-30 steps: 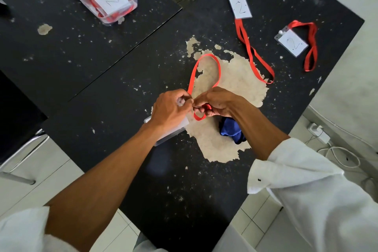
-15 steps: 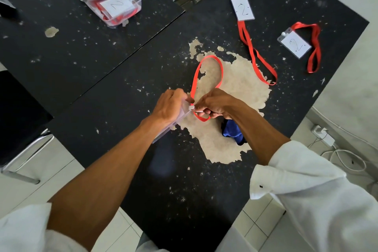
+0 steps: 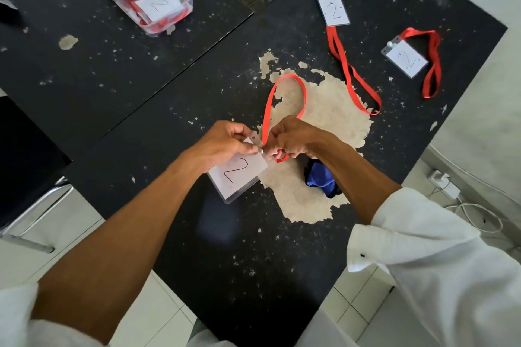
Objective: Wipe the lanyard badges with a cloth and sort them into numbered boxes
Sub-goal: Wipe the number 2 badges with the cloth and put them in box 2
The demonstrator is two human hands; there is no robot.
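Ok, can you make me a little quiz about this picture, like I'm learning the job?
1. True or false: the blue cloth lies on the table, in neither hand.
2. The left hand pinches a badge; the right hand grips its red strap. Which number is on that badge? A) 1 B) 2 C) 7
3. How many other badges lie loose on that table?
Key: 1 true; 2 B; 3 two.

Matt black table (image 3: 197, 98) chipped; badge (image 3: 239, 175) glossy plastic.
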